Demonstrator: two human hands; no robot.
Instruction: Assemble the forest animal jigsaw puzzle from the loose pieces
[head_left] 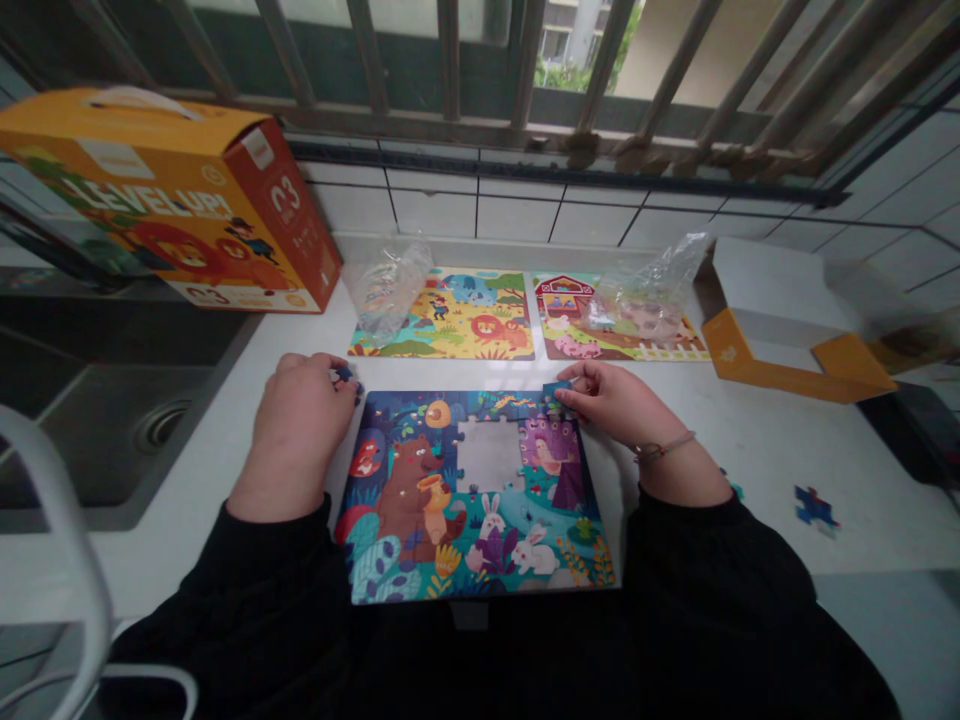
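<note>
While both arms in black sleeves (225, 600) angle inward over the table (750, 480), an orange box (165, 200) stands far left, beyond a steel sink (127, 430). The left hand (296, 430) curls, its fingertips (346, 385) pinching a small blue jigsaw piece (345, 376) — just off the corner of a woodland jigsaw puzzle (465, 520) with a bare gap (487, 455) in its middle. The right hand (604, 395), a bracelet (664, 447) at its wrist, pinches a second blue piece (556, 392) on the puzzle's far edge. Two more puzzles (525, 315) lie far off — a loose piece (814, 507) sits right.
</note>
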